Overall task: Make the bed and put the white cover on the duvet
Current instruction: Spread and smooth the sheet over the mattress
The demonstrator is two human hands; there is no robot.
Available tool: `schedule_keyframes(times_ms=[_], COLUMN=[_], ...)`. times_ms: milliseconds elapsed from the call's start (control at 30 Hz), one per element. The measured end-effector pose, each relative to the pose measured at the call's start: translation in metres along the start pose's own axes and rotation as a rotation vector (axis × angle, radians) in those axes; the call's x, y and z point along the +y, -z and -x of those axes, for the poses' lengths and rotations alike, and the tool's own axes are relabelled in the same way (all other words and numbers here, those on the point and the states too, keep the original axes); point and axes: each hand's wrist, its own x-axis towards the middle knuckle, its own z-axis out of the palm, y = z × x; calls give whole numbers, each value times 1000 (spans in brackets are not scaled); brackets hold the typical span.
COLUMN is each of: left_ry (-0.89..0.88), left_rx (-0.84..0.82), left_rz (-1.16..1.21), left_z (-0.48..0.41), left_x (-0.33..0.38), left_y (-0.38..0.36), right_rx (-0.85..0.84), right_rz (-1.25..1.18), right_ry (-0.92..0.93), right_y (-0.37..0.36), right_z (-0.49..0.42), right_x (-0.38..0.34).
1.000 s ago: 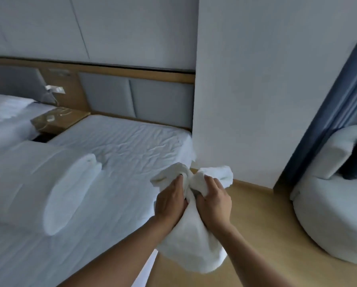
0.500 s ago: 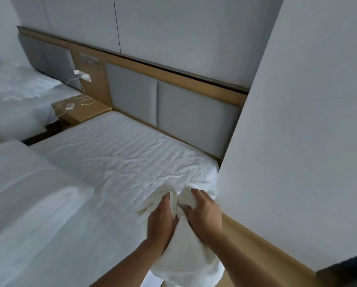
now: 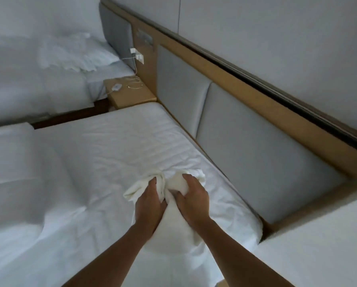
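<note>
Head view, cover-handling stage. Both hands hold a bunched white cover [image 3: 171, 233] above the near right part of the bed [image 3: 115, 146], whose sheet lies fitted but creased. The left hand [image 3: 150, 200] and right hand [image 3: 194, 198] sit side by side, almost touching. Each grip is curled tight round a gathered fold of the fabric, with the fingers buried in it. The upper ends of the cover stick out beyond the knuckles towards the far side, and the bulk hangs down between the forearms. Whether that bulk rests on the sheet or hangs just above it cannot be told.

The folded duvet [image 3: 18, 179] lies on the left part of the same bed, well apart from the hands and not yet covered. The padded headboard [image 3: 246, 154] runs along the right, and a nightstand [image 3: 129, 96] and a second bed [image 3: 38, 90] stand at the far left.

Judged step: carrying the cover to the bed and sorting it out, early in the task. The next move probably calls for drawing the hands apart to shake the bundle open, finding its mouth or corners, and spreading it flat on the sheet beside the duvet
</note>
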Motion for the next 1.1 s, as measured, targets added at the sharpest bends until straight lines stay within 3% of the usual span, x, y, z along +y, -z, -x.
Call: schedule_keyframes(times_ms=[67,167,300,367,467,567,700,900,1033,1100], left_ry=[-28,42,370,583,823,905,902,840,471,327], left_rx=[135,397,604,531,271,103,133,273,586,665], left_rz=[-127,-78,84,41,-114,-172,-340,-437,-469,-352], left_z=[-57,-127,-213,-245,-270,-281,-292,-287,-263,-259], left_x=[17,36,14,-30,-109,-174,-224,-228,-214,-209], left_y=[-15,-31,-66,-89,-124,-157,-193,-211,-215,-212], right_rx=[-67,-87,-44,-66,-278,-415,-336,-305,-123,-116], right_rz=[-96,-223,-252,-160,132,455,611,641,649,423], right_ry=[8,9,-99,-281,-546,-605,-486,-503,-241,-184], right_y=[-9,-27,-68,-100,-153,-195,-239,-250,-222,-208], right_z=[-68,-155,-247,-280,-307,-310,-310,-312,-302,-303], right_x=[11,26,63,103,180,245,288,291,282,268])
